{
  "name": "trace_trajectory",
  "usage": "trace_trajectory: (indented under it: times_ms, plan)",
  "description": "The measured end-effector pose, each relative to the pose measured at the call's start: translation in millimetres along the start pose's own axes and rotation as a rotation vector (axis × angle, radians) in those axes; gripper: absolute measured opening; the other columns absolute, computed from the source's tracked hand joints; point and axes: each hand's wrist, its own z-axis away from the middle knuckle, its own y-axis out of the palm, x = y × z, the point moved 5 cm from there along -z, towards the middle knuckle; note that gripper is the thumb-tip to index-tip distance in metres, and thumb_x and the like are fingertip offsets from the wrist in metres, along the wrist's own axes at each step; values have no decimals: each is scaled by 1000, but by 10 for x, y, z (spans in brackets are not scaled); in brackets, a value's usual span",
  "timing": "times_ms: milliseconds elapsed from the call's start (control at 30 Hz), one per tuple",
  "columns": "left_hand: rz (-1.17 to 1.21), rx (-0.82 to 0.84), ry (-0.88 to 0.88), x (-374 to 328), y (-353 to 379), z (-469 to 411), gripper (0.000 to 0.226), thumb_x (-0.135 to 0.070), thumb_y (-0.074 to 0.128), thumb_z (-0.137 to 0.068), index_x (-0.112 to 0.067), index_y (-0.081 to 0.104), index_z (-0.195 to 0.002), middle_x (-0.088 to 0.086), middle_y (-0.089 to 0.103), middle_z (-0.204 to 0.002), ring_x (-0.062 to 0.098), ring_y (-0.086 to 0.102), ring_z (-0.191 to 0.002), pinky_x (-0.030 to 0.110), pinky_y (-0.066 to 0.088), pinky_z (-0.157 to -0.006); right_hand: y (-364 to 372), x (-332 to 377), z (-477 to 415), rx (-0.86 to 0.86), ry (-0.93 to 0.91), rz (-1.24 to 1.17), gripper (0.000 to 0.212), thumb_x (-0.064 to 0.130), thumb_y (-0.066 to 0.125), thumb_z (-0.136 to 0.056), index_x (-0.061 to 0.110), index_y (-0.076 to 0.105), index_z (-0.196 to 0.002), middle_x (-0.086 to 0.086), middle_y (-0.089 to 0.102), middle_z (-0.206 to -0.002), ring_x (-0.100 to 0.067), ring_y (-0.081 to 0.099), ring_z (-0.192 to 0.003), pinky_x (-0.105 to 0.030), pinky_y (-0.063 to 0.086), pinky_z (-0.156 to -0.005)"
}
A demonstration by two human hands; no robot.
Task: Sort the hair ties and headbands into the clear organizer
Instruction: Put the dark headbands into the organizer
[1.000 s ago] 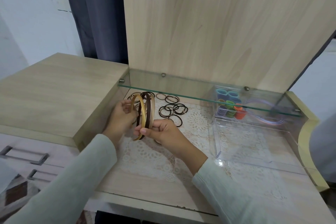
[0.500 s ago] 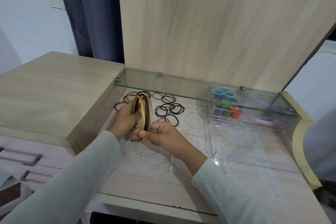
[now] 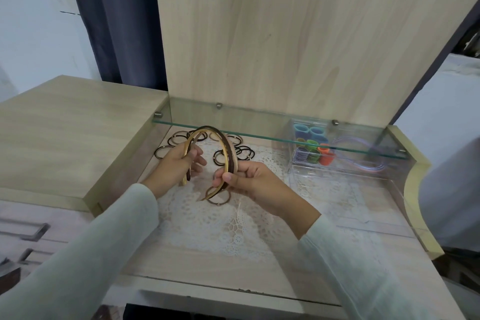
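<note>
Right now the headbands (image 3: 225,145), a nested stack of tan, dark brown and pale pink bands, stand as an arch between both hands, clear of the surface, with the crown up and away from the person and the open ends down. The left hand (image 3: 174,166) curls round the left legs near their tips. The right hand (image 3: 249,179) pinches the right legs between thumb and fingers, and the tips poke out below it. The organizer (image 3: 350,197) lies to the right of the grip, well apart, so the right hand is the nearer one. The carry will probably go rightward with that hand leading. Its far compartment holds purple bands (image 3: 363,163) lying flat, likely the matching slot. Just behind the grip, hair ties (image 3: 241,153) lie loose on the lace mat (image 3: 207,221), under the glass shelf (image 3: 259,135).
</note>
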Motion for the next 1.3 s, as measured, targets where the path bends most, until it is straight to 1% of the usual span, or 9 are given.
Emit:
trace_trajectory:
  times_ms: [200,400,467,633,833,967,1067,1167,1300]
  plan:
    - [63,55,-62,-90,224,-42,21,-12,36,-106,-12,52,-92,2,44,-65,14,41,-56,24,40,-55,-313,119,141,-67,51,-93,16,4,53,-95,4,60,-109,-9,71,-90,-18,69,-86,-27,55,-82]
    - [127,154,-89,-315,593,-96,22,-12,38,-105,-13,53,-90,-5,36,-56,9,36,-46,21,35,-46,-715,259,370,-221,115,-102,10,12,59,-93,11,55,-102,-8,67,-78,-25,68,-82,-37,56,-86]
    - [138,184,-74,-394,745,-111,21,-12,38,-104,-13,55,-91,-6,36,-55,7,36,-45,21,36,-45,-863,279,450,-312,126,-89,10,16,61,-93,13,54,-99,-7,65,-72,-26,68,-78,-39,57,-82]
    - [137,245,-21,-583,1138,-104,18,-10,41,-103,-12,56,-93,-5,38,-57,9,38,-49,24,36,-52,-1209,373,685,-476,110,23,5,14,55,-96,16,53,-92,-7,61,-65,-23,67,-69,-39,58,-79]
    - [106,280,65,-708,1586,-118,11,-13,49,-101,-16,57,-93,-6,42,-61,8,40,-49,23,40,-55,-1568,401,1037,-538,98,147,6,18,56,-97,13,57,-98,-10,65,-74,-22,68,-77,-34,58,-77]
    - [83,288,113,-643,1898,-94,11,-15,52,-100,-19,58,-92,-6,48,-60,8,42,-48,30,39,-57,-1757,367,1265,-593,70,209,7,17,56,-96,13,55,-90,-12,64,-76,-22,63,-76,-37,58,-81]
    - [99,299,109,-609,2087,-101,5,-18,57,-98,-19,57,-93,-13,52,-55,9,44,-49,30,39,-58,-1924,281,1428,-655,78,274,7,15,56,-96,10,55,-92,-11,65,-78,-20,64,-77,-40,58,-83]
    - [96,338,99,-605,2242,-78,5,-22,59,-97,-18,57,-96,-15,54,-57,9,45,-54,32,42,-63,-2053,183,1533,-704,90,315,7,15,56,-96,12,55,-90,-9,66,-77,-18,64,-74,-36,58,-77]
    - [52,373,67,-584,2422,-14,10,-24,60,-97,-16,55,-100,-4,52,-71,13,46,-63,32,43,-64,-2175,117,1582,-778,134,398,11,14,55,-97,14,54,-87,-8,67,-76,-18,65,-72,-29,58,-67]
